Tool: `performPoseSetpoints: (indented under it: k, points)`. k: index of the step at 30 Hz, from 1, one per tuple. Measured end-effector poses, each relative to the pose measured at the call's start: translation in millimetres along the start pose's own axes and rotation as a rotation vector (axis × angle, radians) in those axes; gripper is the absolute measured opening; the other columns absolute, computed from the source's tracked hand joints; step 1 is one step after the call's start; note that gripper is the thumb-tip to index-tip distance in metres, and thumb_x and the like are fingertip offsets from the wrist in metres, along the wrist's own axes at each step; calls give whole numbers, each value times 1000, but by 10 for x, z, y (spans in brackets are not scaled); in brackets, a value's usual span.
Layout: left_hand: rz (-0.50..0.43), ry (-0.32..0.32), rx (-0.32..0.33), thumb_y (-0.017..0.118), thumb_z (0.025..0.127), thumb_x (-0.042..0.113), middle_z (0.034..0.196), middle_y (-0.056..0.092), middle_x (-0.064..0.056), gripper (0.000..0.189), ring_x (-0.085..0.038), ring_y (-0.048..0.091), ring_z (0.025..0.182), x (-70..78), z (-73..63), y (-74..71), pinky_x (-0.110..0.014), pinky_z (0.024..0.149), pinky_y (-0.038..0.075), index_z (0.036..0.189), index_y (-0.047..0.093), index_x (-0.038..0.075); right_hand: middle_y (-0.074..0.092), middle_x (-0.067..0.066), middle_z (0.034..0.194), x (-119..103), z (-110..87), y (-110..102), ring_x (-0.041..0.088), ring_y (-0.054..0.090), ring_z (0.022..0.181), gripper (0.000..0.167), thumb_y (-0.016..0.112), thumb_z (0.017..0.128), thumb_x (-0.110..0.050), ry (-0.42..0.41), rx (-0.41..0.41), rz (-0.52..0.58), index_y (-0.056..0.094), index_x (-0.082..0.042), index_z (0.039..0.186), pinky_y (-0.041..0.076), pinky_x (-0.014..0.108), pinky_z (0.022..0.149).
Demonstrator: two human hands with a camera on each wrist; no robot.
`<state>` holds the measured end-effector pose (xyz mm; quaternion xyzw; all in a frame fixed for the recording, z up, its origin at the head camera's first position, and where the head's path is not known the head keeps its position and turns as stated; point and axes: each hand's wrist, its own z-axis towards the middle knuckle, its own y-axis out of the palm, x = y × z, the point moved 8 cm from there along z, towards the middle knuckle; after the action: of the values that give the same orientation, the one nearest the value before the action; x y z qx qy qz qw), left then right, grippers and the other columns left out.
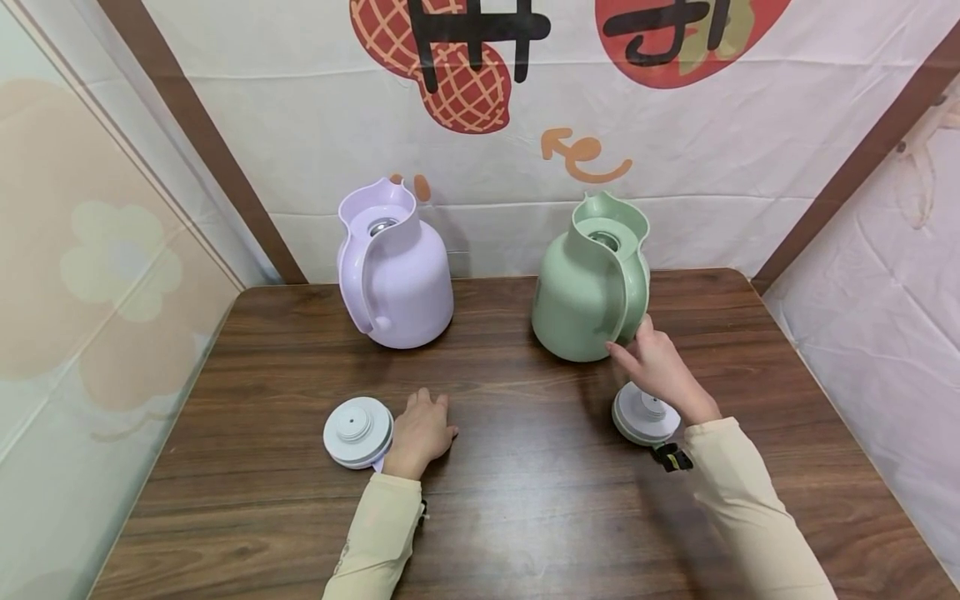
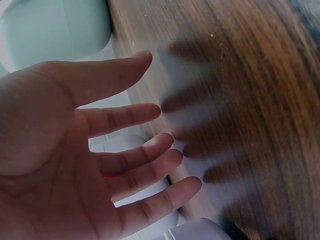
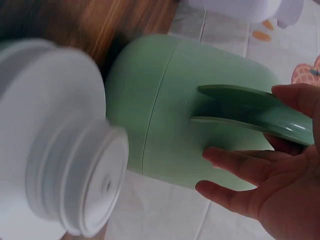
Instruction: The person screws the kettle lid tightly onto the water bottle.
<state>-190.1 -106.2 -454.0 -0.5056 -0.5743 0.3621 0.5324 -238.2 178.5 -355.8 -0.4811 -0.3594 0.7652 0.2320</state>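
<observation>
My right hand [image 1: 660,367] is at the lower part of a green thermos jug's [image 1: 573,292] handle. In the right wrist view the handle [image 3: 295,122] lies between thumb and index finger, the thumb tip right at one edge; the other fingers [image 3: 232,165] spread loosely. A pale round lid [image 1: 632,421] lies below this hand, stopper side up. My left hand [image 1: 422,433] has its fingers extended, fingertips [image 2: 192,186] right at the tabletop, nothing held. Just left of it lies another pale lid [image 1: 352,429], stopper upward, its lavender tab partly showing. A lavender thermos jug [image 1: 412,287] stands upright behind.
Both lidless jugs stand near the back edge of the dark wooden table [image 1: 510,500]. A white printed cloth [image 1: 300,125] hangs behind it, with fabric on both sides. A small black object [image 1: 672,457] shows by the right sleeve.
</observation>
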Motion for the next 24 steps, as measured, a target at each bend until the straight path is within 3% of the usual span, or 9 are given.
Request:
performPoseSetpoints:
  k: [7,17,24]
  points:
    - [-3,-4,-2,68,81,25,110,46,-24,49,-37,43,108,-19,-9,10,-47,76,46,120,54,-1,57,30,98,-171,-2,110,40,59,89,49,58,87,-10,6,-19,3,31,10,123,45,50,72]
    - [-7,-4,-14,68,81,24,109,46,-24,50,-37,43,107,-28,2,20,-47,74,46,121,53,0,58,30,91,-481,5,248,42,59,82,45,63,83,-9,-61,51,-46,38,14,114,45,50,67]
    - [-13,-6,-19,68,81,25,109,46,-24,50,-37,43,107,-34,6,20,-47,75,46,122,53,0,56,22,72,-710,-2,348,39,58,70,35,66,79,-8,-147,132,-79,44,12,97,45,49,61]
